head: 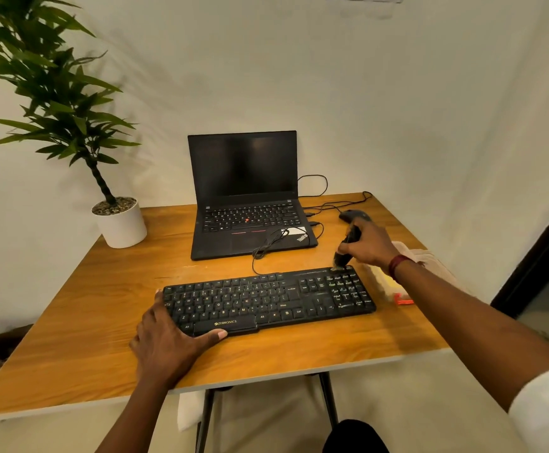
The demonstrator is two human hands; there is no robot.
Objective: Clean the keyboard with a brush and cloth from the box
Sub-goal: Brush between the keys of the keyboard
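A black keyboard (pixel 268 300) lies across the middle of the wooden table (pixel 86 322). My left hand (pixel 168 338) rests on its near left corner, thumb stretched along the front edge, fingers over the left end. My right hand (pixel 369 245) grips a black brush (pixel 345 248), held steeply with its bristles touching the keyboard's far right corner by the number pad. To the right of the keyboard sits a clear plastic box (pixel 386 284) with an orange clip, partly hidden by my right forearm. A beige cloth (pixel 427 256) lies beyond my wrist.
An open black laptop (pixel 245 197) stands behind the keyboard, with cables looping beside it. A black mouse (pixel 353 215) lies at the back right. A potted plant in a white pot (pixel 119 223) occupies the back left corner. The table's right edge is near the box.
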